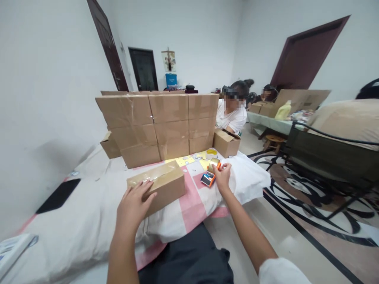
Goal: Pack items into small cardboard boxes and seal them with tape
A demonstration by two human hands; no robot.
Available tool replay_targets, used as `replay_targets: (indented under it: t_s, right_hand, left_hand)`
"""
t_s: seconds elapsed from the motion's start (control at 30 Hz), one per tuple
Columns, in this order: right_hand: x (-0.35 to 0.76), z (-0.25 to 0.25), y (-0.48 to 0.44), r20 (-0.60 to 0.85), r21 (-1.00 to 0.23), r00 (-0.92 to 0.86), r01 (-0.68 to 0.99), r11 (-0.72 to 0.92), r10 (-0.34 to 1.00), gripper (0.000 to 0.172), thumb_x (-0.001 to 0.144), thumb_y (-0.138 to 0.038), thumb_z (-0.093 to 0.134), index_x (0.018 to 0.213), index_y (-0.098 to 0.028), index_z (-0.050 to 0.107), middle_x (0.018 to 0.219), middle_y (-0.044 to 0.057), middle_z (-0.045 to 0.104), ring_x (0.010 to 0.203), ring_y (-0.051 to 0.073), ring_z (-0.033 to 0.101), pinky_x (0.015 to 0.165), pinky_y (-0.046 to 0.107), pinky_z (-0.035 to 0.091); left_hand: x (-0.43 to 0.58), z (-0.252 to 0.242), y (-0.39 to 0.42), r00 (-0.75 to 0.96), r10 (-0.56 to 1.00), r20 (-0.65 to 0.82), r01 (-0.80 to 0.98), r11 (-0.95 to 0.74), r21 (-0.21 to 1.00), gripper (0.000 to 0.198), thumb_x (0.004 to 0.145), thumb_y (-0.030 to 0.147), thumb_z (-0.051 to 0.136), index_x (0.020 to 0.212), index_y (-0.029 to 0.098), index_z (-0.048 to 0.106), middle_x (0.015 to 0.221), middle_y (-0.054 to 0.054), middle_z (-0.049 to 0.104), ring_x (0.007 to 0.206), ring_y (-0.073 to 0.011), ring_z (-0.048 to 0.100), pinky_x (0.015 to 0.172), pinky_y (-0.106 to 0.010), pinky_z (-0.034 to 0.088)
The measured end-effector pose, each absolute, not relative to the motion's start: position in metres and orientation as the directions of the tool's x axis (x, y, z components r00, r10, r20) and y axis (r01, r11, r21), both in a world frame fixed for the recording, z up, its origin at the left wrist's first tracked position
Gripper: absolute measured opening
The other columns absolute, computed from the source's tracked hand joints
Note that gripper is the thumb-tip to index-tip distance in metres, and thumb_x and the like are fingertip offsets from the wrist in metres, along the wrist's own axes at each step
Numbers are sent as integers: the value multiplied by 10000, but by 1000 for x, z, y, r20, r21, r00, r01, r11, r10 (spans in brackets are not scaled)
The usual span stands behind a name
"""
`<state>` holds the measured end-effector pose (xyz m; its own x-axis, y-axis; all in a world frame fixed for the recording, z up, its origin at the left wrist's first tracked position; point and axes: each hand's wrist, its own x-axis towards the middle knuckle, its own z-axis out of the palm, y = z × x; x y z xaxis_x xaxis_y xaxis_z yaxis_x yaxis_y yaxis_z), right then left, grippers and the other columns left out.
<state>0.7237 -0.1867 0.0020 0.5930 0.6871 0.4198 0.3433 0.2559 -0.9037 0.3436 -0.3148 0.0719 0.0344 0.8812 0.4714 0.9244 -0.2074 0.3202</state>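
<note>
A closed cardboard box [168, 189] lies on the cloth-covered table in front of me, with shiny clear tape along its top. My left hand [137, 197] rests on the box's left end, fingers spread over the top and near edge. To the right of the box, my right hand [222, 173] has its fingers closed on an orange and blue tape dispenser [209, 178] that carries a roll of tape. The dispenser is at the table surface; whether it is lifted I cannot tell. Just behind it sits a roll of tape with a yellow core [211, 152].
Stacked cardboard boxes [173, 126] form a wall across the table's back. An open-flapped box [227, 142] stands at their right, before a person in a white shirt [233, 116]. A black flat object [59, 195] lies at left. A dark folding chair [322, 157] stands at right.
</note>
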Motion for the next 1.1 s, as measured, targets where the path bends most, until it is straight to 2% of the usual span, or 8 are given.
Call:
replay_targets:
  t_s: [0.2,0.33,0.43,0.53,0.63,0.8,0.97,1.1]
  right_hand:
    - [712,9,-193,372,-926,465,242,288,804,497,828,-697,562,699,-221,500,651,-12,537,649,177,495,616,290,389]
    - [703,22,-201,372,-928,445,143,345,815,585,767,-781,566,631,-217,491,605,-13,525,621,169,479,586,291,392]
    - [691,31,-216,359,-925,471,65,374,806,619,767,-826,530,668,-214,529,615,-1,560,609,174,510,568,296,423]
    - [675,37,-239,323,-919,464,-54,390,825,629,787,-833,512,768,-212,614,692,31,645,644,199,587,581,315,481]
    - [661,40,-264,274,-902,426,-198,384,862,592,795,-813,551,788,-229,652,727,39,675,682,217,623,579,323,507]
    - [648,51,-290,271,-901,424,-204,383,864,628,749,-854,565,700,-231,627,652,27,617,624,205,582,543,325,491]
    - [650,50,-291,251,-922,460,-153,355,852,632,735,-866,552,634,-243,587,623,20,578,593,194,530,542,329,466]
    - [657,39,-286,254,-917,540,-129,377,802,555,732,-790,628,658,-240,620,669,31,620,671,214,564,644,343,490]
  left_hand:
    - [341,65,-314,47,826,562,912,-265,313,377,909,395,601,1259,281,685,1350,-46,682,1303,-306,597,1144,-534,401]
    - [371,73,-325,-46,528,848,890,-363,275,293,932,343,609,1177,216,704,1231,-111,725,1181,-288,648,1098,-476,443]
    - [421,79,-338,-120,371,921,837,-461,295,152,934,270,616,1034,222,720,977,-64,740,936,-210,687,939,-346,515]
    - [472,75,-345,-143,605,783,783,-415,464,234,945,367,591,1074,233,732,957,-72,663,914,-222,660,778,-323,518]
    - [504,62,-342,-113,817,566,683,-350,641,364,950,499,528,1056,238,759,954,-80,582,927,-246,627,767,-353,511]
    - [522,48,-334,-85,890,448,327,-400,856,582,884,682,528,601,197,682,775,-32,484,746,-189,557,717,-316,490]
    - [531,50,-341,-18,932,362,200,-352,915,451,790,639,680,759,198,768,750,-45,594,736,-201,585,708,-314,483]
    - [537,48,-346,3,971,241,69,-240,968,415,737,599,720,690,186,743,747,-74,679,760,-234,636,760,-346,504]
